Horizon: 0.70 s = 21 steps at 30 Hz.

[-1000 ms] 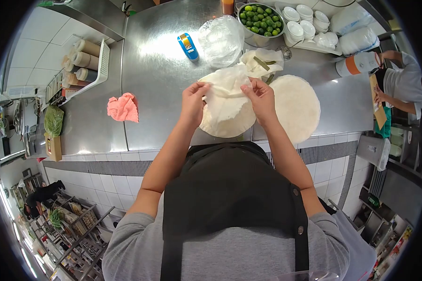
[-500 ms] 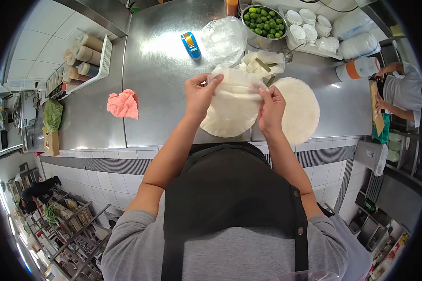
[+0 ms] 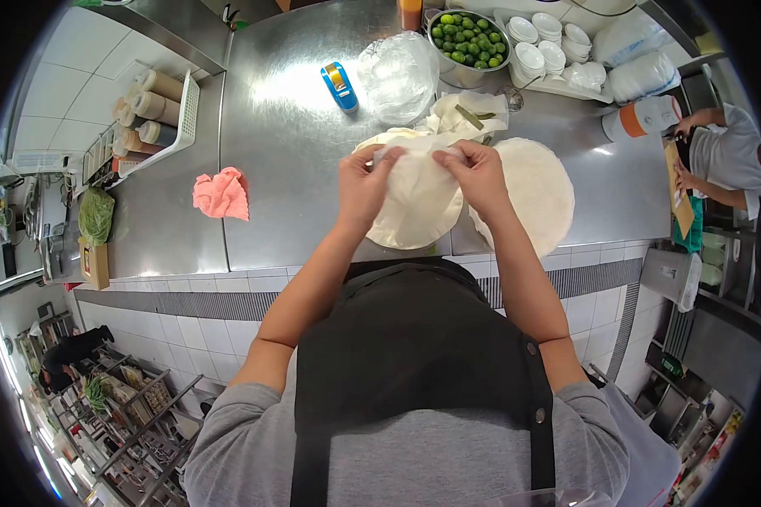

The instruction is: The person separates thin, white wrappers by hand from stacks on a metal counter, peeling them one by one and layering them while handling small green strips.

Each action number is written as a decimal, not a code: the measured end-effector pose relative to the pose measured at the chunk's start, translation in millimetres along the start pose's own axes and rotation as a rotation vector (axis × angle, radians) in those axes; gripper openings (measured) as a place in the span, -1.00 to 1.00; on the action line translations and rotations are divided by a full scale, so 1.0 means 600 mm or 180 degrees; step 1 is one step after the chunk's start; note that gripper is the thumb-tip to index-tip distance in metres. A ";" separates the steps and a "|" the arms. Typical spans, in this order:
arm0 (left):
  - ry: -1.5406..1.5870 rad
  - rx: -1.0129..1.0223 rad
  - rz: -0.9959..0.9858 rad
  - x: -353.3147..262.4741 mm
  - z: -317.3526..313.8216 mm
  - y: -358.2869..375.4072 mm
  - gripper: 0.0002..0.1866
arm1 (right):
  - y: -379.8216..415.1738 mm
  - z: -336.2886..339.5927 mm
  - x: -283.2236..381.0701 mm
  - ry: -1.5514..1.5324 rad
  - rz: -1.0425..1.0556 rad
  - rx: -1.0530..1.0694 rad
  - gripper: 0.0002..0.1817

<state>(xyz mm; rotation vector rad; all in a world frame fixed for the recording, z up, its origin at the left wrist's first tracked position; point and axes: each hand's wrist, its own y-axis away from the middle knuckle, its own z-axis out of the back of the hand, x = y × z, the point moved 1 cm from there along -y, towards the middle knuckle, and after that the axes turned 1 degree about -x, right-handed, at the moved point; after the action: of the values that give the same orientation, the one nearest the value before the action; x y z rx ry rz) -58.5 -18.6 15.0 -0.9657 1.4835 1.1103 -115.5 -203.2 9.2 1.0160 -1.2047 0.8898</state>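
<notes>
You hold a thin white sheet (image 3: pixel 420 182) pinched at its top edge in both hands, left hand (image 3: pixel 362 184) and right hand (image 3: pixel 480 176), above the stack (image 3: pixel 406 232) at the counter's (image 3: pixel 296 169) front edge; next, peel it free gently

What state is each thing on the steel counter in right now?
Thin white round wrapper sheet: lifted, pinched at its top edge by left hand and right hand.
White round wrapper stack: lying flat.
Pink crumpled cloth: bunched up, untouched.
Steel bowl of green limes: full.
Blue tape dispenser: lying on the counter, untouched.
</notes>
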 end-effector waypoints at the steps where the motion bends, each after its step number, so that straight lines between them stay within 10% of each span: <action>1: -0.0002 -0.0009 -0.0002 0.000 0.007 -0.003 -0.80 | 0.000 -0.001 -0.010 -0.0003 0.0002 0.0009 -0.69; 10: -0.0909 0.0155 -0.1235 -0.034 -0.003 -0.015 -0.72 | 0.025 -0.030 0.006 0.0327 0.0208 0.0069 -0.83; 15: -0.0706 0.0377 0.0128 -0.028 0.044 -0.047 -0.79 | 0.036 -0.006 -0.007 -0.0409 0.0285 -0.0563 -0.88; 21: -0.0476 0.0500 0.0020 -0.005 0.030 -0.039 -0.78 | 0.046 -0.027 -0.008 -0.0926 0.0005 -0.0482 -0.77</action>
<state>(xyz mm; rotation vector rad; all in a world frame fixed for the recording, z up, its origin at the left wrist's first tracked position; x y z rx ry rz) -31.4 -7.4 12.9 -0.7536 1.4293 1.0308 -137.5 -179.3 7.4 1.0448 -1.4936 0.6547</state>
